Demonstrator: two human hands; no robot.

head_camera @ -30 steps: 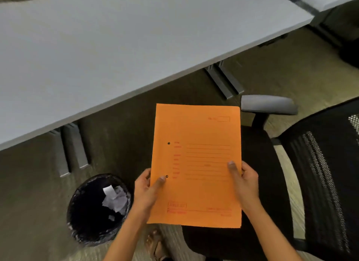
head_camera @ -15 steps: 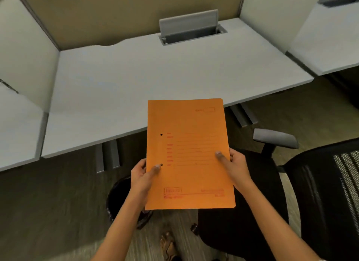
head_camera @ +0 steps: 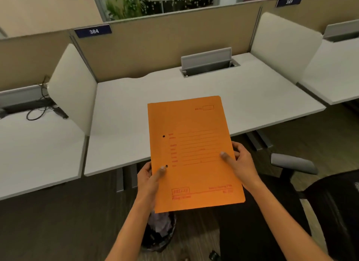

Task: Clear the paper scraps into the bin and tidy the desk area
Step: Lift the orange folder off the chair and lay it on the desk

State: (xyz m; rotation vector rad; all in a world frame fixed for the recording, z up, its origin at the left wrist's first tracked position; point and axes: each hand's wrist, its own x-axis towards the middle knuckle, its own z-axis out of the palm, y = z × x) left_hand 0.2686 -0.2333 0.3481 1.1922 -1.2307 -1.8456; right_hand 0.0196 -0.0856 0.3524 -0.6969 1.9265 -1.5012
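An orange file folder (head_camera: 194,154) with red printed lines is held flat in both hands, its far half over the front edge of the white desk (head_camera: 184,90). My left hand (head_camera: 150,180) grips its left edge near the lower punch hole. My right hand (head_camera: 240,163) grips the right edge, thumb on top. Below the folder, on the floor, stands a black bin (head_camera: 160,235) with a dark liner; crumpled paper scraps (head_camera: 161,223) lie inside it, partly hidden by my left forearm and the folder.
A black mesh office chair (head_camera: 328,208) with a grey armrest (head_camera: 293,162) stands at the right. A grey cable flap (head_camera: 206,58) is raised at the desk's back. White side dividers (head_camera: 71,86) flank the desk. Cables (head_camera: 37,109) lie on the left neighbouring desk.
The view has tilted up from the floor to the whole desk and partitions. The folder has moved forward over the desk's front edge, and the bin now sits under it.
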